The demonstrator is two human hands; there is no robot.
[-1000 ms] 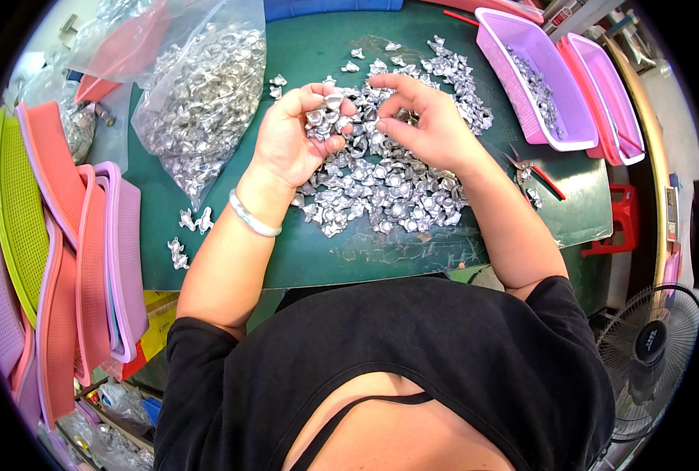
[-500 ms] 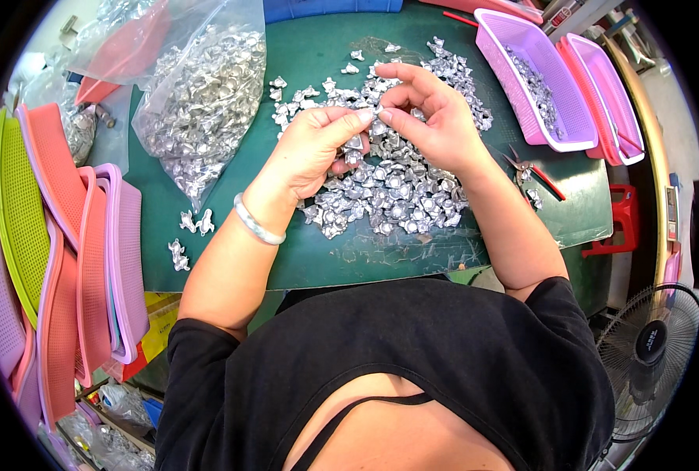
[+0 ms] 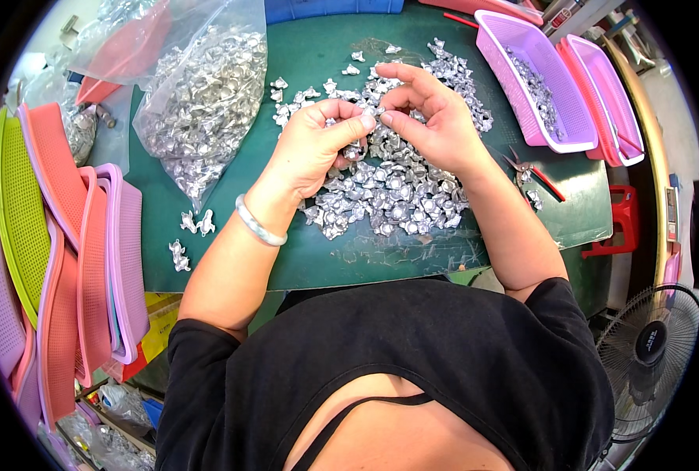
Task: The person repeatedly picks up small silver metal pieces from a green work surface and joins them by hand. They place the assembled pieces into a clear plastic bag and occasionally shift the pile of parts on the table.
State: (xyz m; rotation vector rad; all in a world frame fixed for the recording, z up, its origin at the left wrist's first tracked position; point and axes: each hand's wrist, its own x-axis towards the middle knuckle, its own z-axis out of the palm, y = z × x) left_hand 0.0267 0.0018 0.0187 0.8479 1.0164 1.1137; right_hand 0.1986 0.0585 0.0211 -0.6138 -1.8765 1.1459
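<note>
Both of my hands meet above a pile of small silver metal castings (image 3: 397,192). My left hand (image 3: 306,149), with a pale bangle at its wrist, is closed, thumb and index finger pinched toward the right hand. A small silver casting (image 3: 378,112) shows between the two sets of fingertips, mostly covered by them. Another silver casting (image 3: 354,151) sits by the curled lower fingers of the left hand; how firmly it is held I cannot make out. On my right hand (image 3: 440,129), thumb and index finger pinch at the same small piece, while another finger arches above.
A clear plastic bag (image 3: 200,110) full of castings lies left on the green table (image 3: 302,271). Stacked baskets (image 3: 59,180) stand at the left edge. At right are a purple basket (image 3: 577,129) holding castings, red-handled pliers (image 3: 550,180) and a fan (image 3: 649,341).
My left index finger has bent and lifted, leaving a gap above the thumb. The left wrist has shifted very slightly; the right hand stays nearly where it was.
</note>
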